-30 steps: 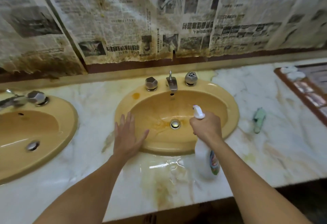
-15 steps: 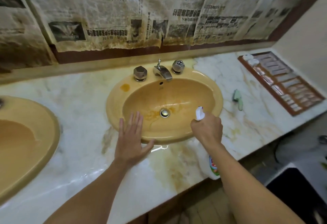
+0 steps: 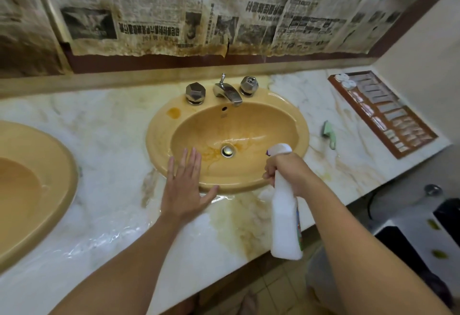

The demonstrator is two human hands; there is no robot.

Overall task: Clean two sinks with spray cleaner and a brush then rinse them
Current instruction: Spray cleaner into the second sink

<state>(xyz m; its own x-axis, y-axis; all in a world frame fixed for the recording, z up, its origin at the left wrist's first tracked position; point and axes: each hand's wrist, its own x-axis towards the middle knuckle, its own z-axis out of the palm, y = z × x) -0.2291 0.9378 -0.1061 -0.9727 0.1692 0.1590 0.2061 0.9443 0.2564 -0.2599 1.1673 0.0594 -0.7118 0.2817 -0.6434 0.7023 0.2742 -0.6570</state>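
The right hand [image 3: 286,173] grips the neck of a white spray bottle [image 3: 285,222], fingers curled round the trigger part; the bottle hangs tilted, its nozzle up over the near right rim of the centre sink [image 3: 159,138] and its base out past the front edge of the marble countertop [image 3: 107,140]; the left hand [image 3: 185,188] is spread wide, fingers straight, palm down, lying across the near left rim of the same sink with the thumb pointing right along the counter; it holds nothing. The yellow basin shows orange-brown streaks round the metal drain [image 3: 227,151]; behind it stand a faucet [image 3: 227,90] and two faceted knobs [image 3: 195,92], one on each side. A second yellow sink [image 3: 62,173] sits at the left edge, only partly in view. A pale green brush [image 3: 329,133] lies on the counter just right of the centre sink, apart from both hands; further right a brown tray [image 3: 380,113] holds rows of small packets. Stained newspaper [image 3: 174,8] covers the wall above; the counter in front of the sink is wet and yellow-stained.
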